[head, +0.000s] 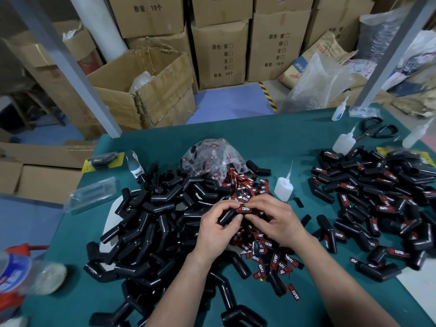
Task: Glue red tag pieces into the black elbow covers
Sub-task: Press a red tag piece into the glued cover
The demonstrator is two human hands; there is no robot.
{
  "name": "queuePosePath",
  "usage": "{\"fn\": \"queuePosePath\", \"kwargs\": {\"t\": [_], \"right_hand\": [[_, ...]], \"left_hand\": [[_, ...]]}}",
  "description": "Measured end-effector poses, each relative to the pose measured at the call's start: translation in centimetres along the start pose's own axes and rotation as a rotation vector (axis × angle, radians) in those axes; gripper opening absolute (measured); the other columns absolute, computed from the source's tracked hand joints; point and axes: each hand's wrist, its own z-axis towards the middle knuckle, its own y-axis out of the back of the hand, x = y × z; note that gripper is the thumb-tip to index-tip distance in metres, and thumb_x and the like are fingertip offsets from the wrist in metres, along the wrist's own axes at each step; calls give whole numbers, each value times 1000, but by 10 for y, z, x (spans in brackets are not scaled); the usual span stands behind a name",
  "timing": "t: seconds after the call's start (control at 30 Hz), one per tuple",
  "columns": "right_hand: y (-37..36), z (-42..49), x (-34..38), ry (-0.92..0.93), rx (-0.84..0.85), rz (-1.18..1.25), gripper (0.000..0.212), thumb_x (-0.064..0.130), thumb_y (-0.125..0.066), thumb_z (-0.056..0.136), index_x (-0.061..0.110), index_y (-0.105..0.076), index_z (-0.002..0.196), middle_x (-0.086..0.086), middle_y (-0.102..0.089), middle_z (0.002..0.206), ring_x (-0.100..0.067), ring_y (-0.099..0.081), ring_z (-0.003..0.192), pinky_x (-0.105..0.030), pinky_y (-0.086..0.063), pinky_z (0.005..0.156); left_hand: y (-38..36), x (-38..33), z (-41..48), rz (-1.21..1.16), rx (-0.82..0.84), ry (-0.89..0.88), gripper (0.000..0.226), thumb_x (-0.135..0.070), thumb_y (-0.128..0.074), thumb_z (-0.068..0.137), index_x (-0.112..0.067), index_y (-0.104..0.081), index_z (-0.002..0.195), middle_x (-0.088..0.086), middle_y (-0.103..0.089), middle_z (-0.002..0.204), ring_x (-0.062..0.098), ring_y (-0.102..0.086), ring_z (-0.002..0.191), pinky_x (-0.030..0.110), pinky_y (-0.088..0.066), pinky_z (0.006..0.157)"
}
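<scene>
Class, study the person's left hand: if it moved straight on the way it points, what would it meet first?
Most likely the right hand, whose fingertips meet it over the red TAPER tag piece on the black plastic elbow cover the left hand holds.

black covers (151, 223) flank hands; glue bottle (283, 187) beside.

Blurred bottle (14, 267) at left edge; held elbow cover (227, 217) partly beneath left hand (215, 228).

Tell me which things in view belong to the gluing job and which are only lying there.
For the job: black elbow cover, held by left hand; red tag, pinched by right hand; glue bottle; pile of loose tags.
Lying about: scissors; tape roll; plastic pack.
</scene>
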Motion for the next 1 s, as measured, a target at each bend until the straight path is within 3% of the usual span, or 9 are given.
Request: {"fn": "queuePosePath", "kwargs": {"t": [0.23, 0.5, 0.87, 1.0], "right_hand": [[2, 0, 0, -39, -13, 0, 29, 14, -80, 88, 6, -72, 114, -1, -69, 109, -17, -69, 100, -36, -58, 85], [5, 2, 6, -73, -1, -2, 26, 18, -79, 87, 1, -73, 107, -3, -71, 103, -16, -70, 96, -37, -58, 83], [6, 3, 6, -66, 87, 29, 30, 5, -76, 89, 6, -72, 118, -2, -66, 109, -18, -68, 100, -36, -57, 85], [7, 3, 6, -100, 112, 75, 28, 10, -74, 92, 12, -70, 120, 4, -65, 112, -19, -67, 102, -35, -55, 88]], "left_hand": [[0, 1, 1, 106, 25, -11, 29, -26, -73, 92, -27, -72, 121, -15, -71, 117, 10, -69, 112, 18, -49, 98], [-1, 2, 0, 138, 21, -32, 26, -24, -73, 90, -19, -73, 115, -13, -71, 108, 10, -69, 104, 18, -50, 94], [-2, 6, -1, 156, 27, -28, 28, -26, -74, 90, -26, -71, 118, -15, -72, 113, 11, -70, 108, 20, -52, 95], [-2, 9, -3, 162, 26, -31, 33, -26, -75, 90, -30, -70, 122, -18, -71, 118, 10, -70, 112, 22, -52, 98]]}}
